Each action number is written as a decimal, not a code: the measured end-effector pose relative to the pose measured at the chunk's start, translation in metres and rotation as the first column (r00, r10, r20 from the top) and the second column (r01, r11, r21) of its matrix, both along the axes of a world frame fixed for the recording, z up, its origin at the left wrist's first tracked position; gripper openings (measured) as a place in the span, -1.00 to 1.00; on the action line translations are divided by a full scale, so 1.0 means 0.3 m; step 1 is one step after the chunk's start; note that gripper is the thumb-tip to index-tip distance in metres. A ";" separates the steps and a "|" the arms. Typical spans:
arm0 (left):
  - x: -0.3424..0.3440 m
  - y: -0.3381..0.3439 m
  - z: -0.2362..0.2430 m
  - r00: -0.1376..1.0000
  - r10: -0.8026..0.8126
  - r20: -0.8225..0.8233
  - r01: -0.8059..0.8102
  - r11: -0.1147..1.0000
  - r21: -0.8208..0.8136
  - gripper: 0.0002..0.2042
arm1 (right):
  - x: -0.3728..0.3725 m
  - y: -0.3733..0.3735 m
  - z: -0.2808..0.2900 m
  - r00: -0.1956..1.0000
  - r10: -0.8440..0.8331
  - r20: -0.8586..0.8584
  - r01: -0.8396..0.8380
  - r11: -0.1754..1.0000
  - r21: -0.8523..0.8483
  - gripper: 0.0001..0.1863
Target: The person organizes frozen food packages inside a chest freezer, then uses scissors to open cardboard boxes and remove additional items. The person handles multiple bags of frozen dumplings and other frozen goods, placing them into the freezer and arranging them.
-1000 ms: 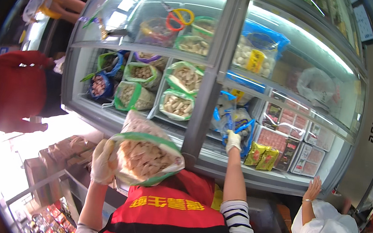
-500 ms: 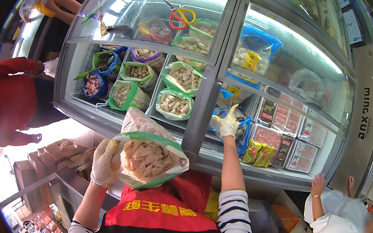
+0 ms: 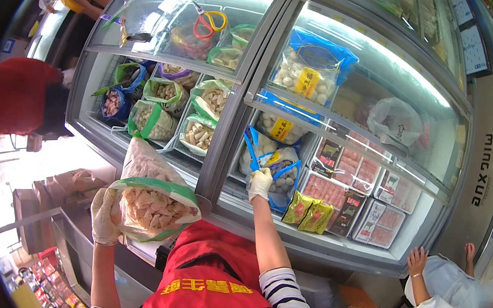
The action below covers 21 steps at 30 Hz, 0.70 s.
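Observation:
My gloved left hand (image 3: 105,216) grips the rim of a clear plastic bag (image 3: 149,164) with a green edge. Inside the bag, which tilts toward me, are pale pinkish frozen pieces (image 3: 152,209). My gloved right hand (image 3: 260,185) reaches into the freezer, its fingers closed on the edge of a blue-rimmed bag (image 3: 281,200). Whitish and grey balls (image 3: 284,183) show in that bag. Behind it lies another bag of balls with a yellow label (image 3: 281,129). Two shiny yellow-green packets (image 3: 306,213) stand to its right.
A glass-lidded freezer (image 3: 309,246) spans the front. Its left bay holds several green-rimmed bags (image 3: 197,135); its right bay has trays of rolled meat (image 3: 349,161). Scissors (image 3: 209,23) lie on the left glass. One person (image 3: 446,292) stands at right, another in red (image 3: 22,95) at left.
My right hand has gone from spread fingers to a closed grip on the blue-rimmed bag, which now stands more open. The view has shifted to the right; my left hand still holds its bag.

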<state>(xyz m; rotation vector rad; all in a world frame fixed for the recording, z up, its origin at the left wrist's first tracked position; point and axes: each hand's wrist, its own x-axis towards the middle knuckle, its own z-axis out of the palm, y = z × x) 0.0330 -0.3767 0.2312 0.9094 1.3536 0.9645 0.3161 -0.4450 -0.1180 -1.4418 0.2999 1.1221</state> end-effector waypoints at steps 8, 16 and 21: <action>0.048 -0.050 -0.009 0.998 0.059 -0.012 -0.059 0.998 -0.023 -0.86 | 0.035 0.038 0.019 0.790 0.556 0.259 -0.535 0.831 -0.154 -0.80; 0.014 -0.049 -0.007 0.906 -0.013 -0.423 0.008 1.000 -0.014 -0.89 | 0.742 0.392 0.140 0.138 0.102 0.985 -0.122 0.989 -0.085 -0.50; -0.006 -0.030 0.007 0.992 -0.003 -0.122 -0.012 0.992 -0.127 -0.89 | 1.010 0.706 0.007 0.522 0.255 0.814 -0.085 0.965 -0.248 0.20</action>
